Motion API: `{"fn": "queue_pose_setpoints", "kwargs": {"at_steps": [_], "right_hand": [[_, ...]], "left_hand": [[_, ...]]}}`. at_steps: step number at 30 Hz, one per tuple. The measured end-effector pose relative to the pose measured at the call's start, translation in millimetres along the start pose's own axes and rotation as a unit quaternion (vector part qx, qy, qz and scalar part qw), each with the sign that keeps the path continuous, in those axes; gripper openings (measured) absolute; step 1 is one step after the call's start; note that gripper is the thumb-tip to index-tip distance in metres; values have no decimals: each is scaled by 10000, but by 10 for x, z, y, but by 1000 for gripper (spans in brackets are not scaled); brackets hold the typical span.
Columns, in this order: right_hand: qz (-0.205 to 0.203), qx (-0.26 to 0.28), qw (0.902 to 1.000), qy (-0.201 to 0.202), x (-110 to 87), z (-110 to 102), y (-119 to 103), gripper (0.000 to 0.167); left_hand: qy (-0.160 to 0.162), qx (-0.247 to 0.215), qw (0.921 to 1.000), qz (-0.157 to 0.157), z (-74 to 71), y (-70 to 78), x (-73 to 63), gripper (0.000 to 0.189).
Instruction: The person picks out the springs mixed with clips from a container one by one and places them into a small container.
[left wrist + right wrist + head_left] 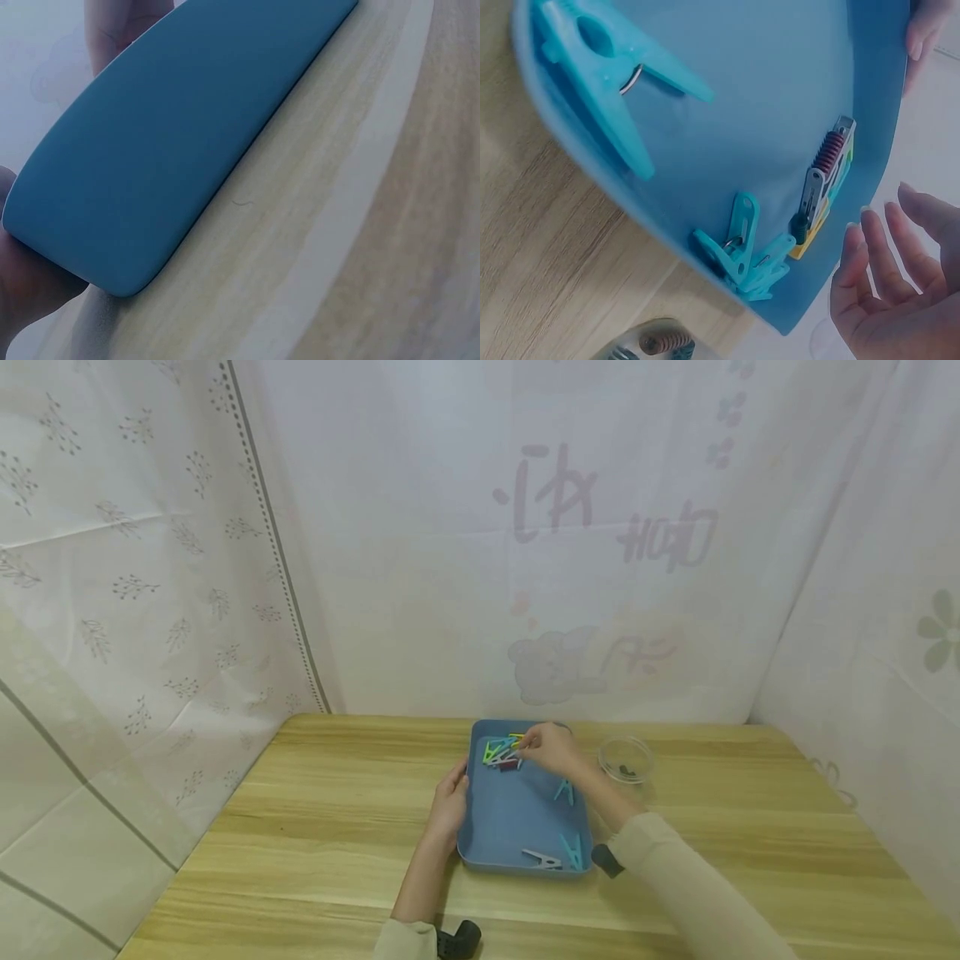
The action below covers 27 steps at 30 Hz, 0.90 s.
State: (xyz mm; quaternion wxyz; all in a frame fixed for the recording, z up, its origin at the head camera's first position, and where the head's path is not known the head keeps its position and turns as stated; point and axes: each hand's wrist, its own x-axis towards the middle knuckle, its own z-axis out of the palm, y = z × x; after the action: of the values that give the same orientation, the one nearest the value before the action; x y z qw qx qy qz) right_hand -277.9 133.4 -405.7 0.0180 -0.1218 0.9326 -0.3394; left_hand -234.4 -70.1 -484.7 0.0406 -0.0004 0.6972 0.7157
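Head view: the left hand (450,802) grips the blue tray (510,822) at its left wall. The right hand (553,749) is above the far end; its fingers are bent and apart in the right wrist view, with nothing visible between them. The grey clip (815,184) with a dark-red coil (828,152) lies inside the tray, just beside the right fingertips, grouped with a green clip (491,752). Turquoise clips (565,791) lie nearer the person than those fingertips.

Handling: the grey clip is probably light and stiff, with a smooth, slightly slippery surface. Recommended hold: thumb and forefinger across its arms.

Orientation: the grey clip's long axis runs roughly crosswise to the tray's, towards the right fingertips; its biting end cannot be distinguished. The tray's long axis points away from the person.
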Motion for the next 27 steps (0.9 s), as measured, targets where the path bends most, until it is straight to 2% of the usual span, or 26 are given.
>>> {"fn": "queue_pose_setpoints", "kwargs": {"at_steps": [8,16,27], "right_hand": [[91,-98,9999,-83,38,46,-20,14],[185,29,9997,-170,71,92,-21,14],[310,9,9991,-287,155,209,76,14]], "left_hand": [[-41,-24,10000,7,-10,-15,3,49],[-51,-49,10000,-7,-11,-11,7,49],[-49,-32,10000,62,-11,-12,-9,49]]}}
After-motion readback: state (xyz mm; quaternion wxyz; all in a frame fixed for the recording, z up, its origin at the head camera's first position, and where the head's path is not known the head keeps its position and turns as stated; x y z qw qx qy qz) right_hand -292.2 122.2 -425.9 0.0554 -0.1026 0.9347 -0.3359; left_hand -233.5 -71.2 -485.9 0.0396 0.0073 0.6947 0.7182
